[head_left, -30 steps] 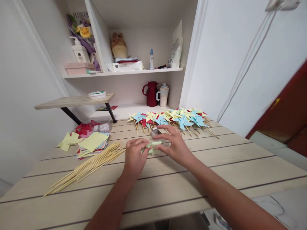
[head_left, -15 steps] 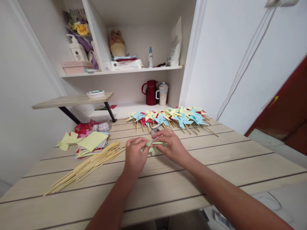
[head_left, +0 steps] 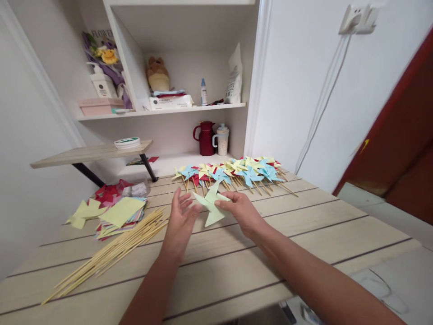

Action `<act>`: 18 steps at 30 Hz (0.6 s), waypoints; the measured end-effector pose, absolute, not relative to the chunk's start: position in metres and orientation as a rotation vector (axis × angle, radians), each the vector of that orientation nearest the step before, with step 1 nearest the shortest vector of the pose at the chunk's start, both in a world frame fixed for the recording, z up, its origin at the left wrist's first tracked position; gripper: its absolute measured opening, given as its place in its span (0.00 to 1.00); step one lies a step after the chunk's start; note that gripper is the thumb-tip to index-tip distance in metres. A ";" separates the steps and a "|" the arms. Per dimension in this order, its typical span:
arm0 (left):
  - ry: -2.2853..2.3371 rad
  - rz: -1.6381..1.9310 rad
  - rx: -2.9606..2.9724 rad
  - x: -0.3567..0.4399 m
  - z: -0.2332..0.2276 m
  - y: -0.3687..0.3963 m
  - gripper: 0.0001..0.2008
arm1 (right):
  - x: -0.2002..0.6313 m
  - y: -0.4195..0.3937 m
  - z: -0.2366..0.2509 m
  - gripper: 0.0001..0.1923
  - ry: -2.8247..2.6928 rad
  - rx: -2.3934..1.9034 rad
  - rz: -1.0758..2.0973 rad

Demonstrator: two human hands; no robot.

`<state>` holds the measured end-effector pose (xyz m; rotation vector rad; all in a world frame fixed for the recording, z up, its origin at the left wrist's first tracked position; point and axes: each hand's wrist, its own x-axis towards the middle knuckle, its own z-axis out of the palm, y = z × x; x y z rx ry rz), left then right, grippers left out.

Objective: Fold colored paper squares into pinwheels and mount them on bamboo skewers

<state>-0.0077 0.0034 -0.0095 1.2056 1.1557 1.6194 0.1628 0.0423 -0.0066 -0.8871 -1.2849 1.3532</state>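
A pale green folded paper pinwheel (head_left: 211,205) is held up above the wooden table (head_left: 304,225), pinched at its centre by my right hand (head_left: 241,212). My left hand (head_left: 181,219) is just left of it with fingers spread, touching at most the edge of one blade. Behind my hands lies a row of finished pinwheels (head_left: 233,170) in blue, yellow and red on wooden sticks. A bundle of bare wooden skewers (head_left: 111,250) lies to the left of my left hand.
A stack of coloured paper squares (head_left: 118,214) and red paper scraps (head_left: 108,192) sit at the table's left. Behind are a small raised shelf (head_left: 88,153), a red jug (head_left: 205,137), a speckled cup (head_left: 222,139) and wall shelves with bottles and boxes.
The pinwheel has been lifted off the table and turned to face up. My left hand has let go and opened; my right hand still holds it. The view has shifted slightly right.
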 end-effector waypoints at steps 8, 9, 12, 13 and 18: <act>1.028 1.397 1.072 0.005 -0.011 -0.001 0.23 | 0.159 0.035 -0.004 0.12 -1.267 -0.863 1.403; 1.032 1.398 1.045 0.004 -0.011 -0.001 0.22 | 0.158 0.035 -0.004 0.12 -1.262 -0.861 1.411; 1.037 1.391 1.001 0.002 -0.011 -0.001 0.20 | 0.158 0.034 -0.003 0.12 -1.252 -0.849 1.432; 1.041 1.387 0.997 0.002 -0.011 -0.001 0.20 | 0.158 0.034 -0.003 0.12 -1.247 -0.846 1.443; 1.057 1.418 0.986 0.005 -0.012 0.000 0.20 | 0.158 0.036 -0.007 0.12 -1.222 -0.847 1.483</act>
